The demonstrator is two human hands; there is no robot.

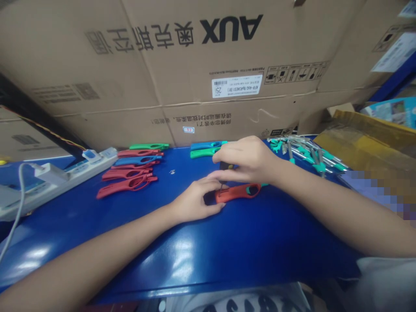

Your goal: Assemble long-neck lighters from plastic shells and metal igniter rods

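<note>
An orange-red utility lighter body (238, 192) lies on the blue table, its dark trigger opening and a bit of green at the right end. My left hand (197, 200) has thumb and fingers closed around its left end. Above it, my right hand (251, 159) grips a small screwdriver (225, 166) with a dark handle and a touch of yellow. The thin shaft points down to the lighter's left part; the exact tip contact is too small to make out. Just behind the right hand are green (203, 153) and blue (205, 145) lighter shells.
Red lighter shells (125, 185), with a blue and a green one, lie at left. Tiny screws (172, 172) sit nearby. Metal tubes with green parts (308, 154) are piled right. A power strip (74, 173) runs along the left; a large cardboard box (182, 82) stands behind.
</note>
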